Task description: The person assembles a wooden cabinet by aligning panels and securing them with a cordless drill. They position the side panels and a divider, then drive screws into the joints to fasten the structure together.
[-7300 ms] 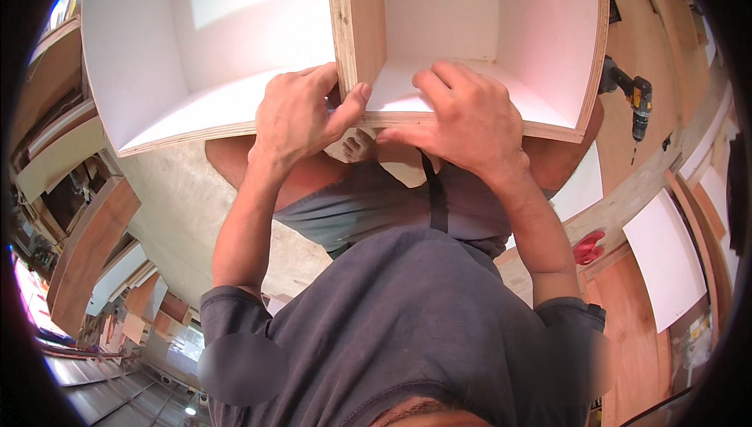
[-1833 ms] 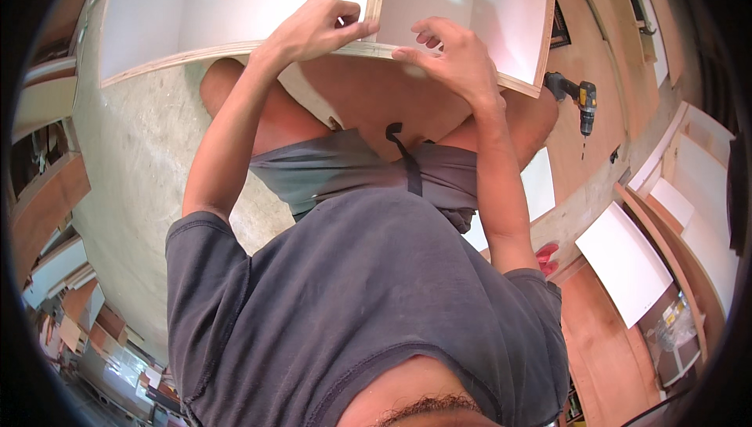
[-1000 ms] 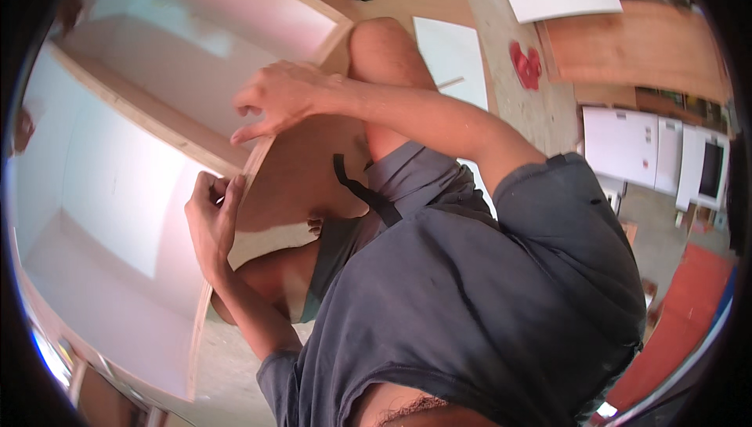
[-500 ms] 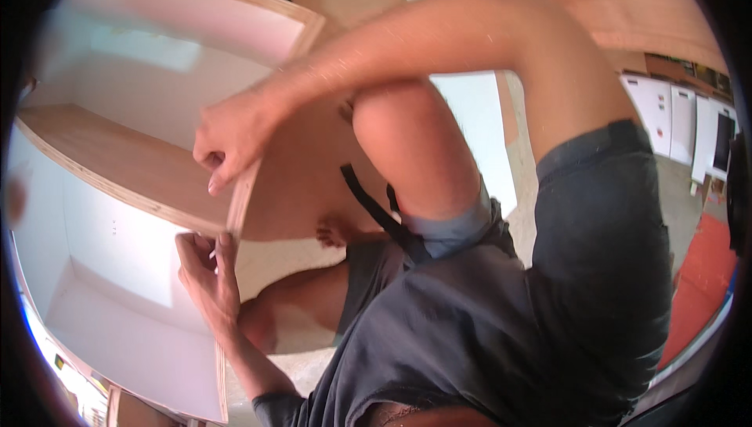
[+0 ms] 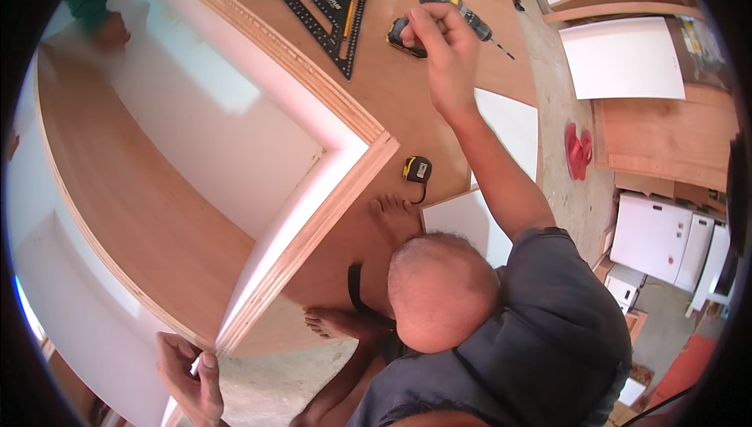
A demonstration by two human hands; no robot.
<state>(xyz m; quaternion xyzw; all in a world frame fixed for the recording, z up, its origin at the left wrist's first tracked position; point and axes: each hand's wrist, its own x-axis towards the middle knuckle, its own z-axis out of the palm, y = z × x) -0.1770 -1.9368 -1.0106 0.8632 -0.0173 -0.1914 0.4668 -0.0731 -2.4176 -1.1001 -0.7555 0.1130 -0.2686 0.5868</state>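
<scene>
- The right hand [image 5: 442,47] closes around the cordless drill [image 5: 439,12] on the plywood floor [image 5: 392,106].
- The left hand [image 5: 188,372] grips the cabinet [image 5: 258,168] corner.
- White panels [image 5: 623,59] lie around the workshop.

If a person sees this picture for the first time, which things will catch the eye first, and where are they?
The big plywood cabinet with white inner faces fills the left half, and the left hand grips its lower corner edge. At the top, the right hand reaches out onto a cordless drill lying on the plywood floor, beside a black triangular square. A small yellow and black tape measure lies near the cabinet's corner.
</scene>
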